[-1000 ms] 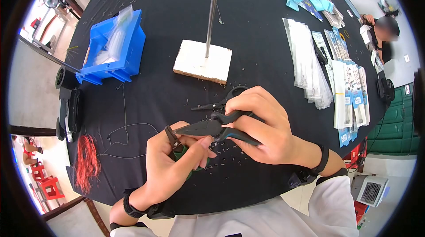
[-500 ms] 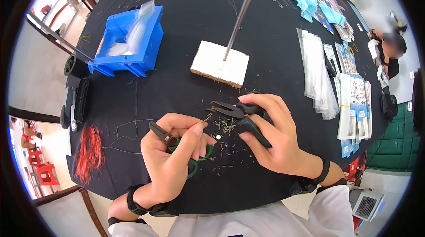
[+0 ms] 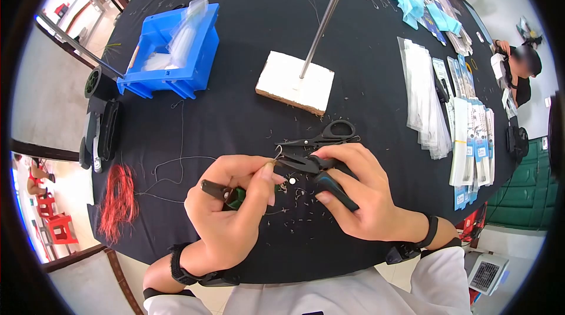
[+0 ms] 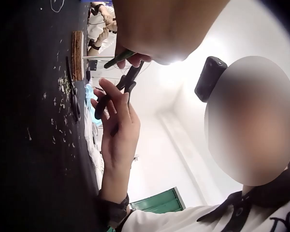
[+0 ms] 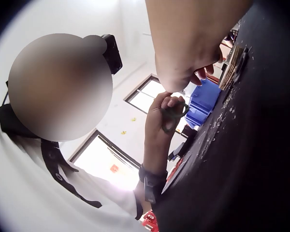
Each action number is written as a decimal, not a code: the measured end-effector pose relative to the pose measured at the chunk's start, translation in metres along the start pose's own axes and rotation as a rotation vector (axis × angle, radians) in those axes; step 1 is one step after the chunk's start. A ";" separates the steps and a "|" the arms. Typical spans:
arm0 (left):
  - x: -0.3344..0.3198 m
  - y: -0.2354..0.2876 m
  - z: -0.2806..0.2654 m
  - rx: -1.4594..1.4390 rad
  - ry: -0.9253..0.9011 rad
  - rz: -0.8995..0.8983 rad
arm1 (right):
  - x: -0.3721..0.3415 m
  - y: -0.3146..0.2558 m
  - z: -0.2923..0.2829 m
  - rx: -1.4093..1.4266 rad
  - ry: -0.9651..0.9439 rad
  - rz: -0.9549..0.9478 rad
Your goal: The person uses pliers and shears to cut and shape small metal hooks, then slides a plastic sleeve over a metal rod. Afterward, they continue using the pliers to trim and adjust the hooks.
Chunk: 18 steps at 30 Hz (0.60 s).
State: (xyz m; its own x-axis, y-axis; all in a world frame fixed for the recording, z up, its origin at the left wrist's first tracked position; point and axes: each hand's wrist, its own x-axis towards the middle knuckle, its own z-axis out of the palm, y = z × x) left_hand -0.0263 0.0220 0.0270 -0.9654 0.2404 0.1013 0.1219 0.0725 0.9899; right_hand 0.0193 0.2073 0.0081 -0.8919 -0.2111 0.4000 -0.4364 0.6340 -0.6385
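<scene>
Between thumb and forefinger, my left hand (image 3: 226,215) pinches a small metal fish hook (image 3: 278,151), its bend sticking up past the fingertips. The same hand keeps a pair of green-handled scissors (image 3: 235,198) tucked in the palm, their dark blades pointing out to the left. My right hand (image 3: 371,197) grips black-and-blue pliers (image 3: 299,163) by the handles; the plier tips are right at the hook and the left fingertips. In the left wrist view, the right hand (image 4: 120,128) holds the pliers below the left hand. Green scissor loops (image 5: 169,126) show in the right wrist view.
Black scissors (image 3: 338,132) lie just beyond the pliers, near scattered clippings and a white bead (image 3: 292,181). A metal rod rises from a white block (image 3: 294,82). A blue bin (image 3: 203,73) and red threads (image 3: 118,203) are left; plastic sleeves (image 3: 424,103) are right.
The pliers lay across the left fingers, then drew back to the right, and now their tips are at the hook again. The black scissors, partly covered before, now show.
</scene>
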 end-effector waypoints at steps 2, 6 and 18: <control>-0.001 0.001 0.000 0.033 -0.012 0.006 | 0.000 -0.001 -0.001 0.014 -0.003 -0.005; -0.001 0.001 -0.001 0.015 -0.041 0.014 | -0.001 0.000 0.001 0.045 0.009 -0.010; 0.001 -0.009 0.002 -0.094 -0.067 -0.045 | -0.005 -0.003 -0.001 0.185 -0.103 0.121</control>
State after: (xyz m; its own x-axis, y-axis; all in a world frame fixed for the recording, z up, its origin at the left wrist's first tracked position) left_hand -0.0280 0.0238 0.0178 -0.9516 0.3029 0.0526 0.0533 -0.0060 0.9986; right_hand 0.0251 0.2070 0.0085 -0.9422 -0.2226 0.2504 -0.3317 0.5145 -0.7908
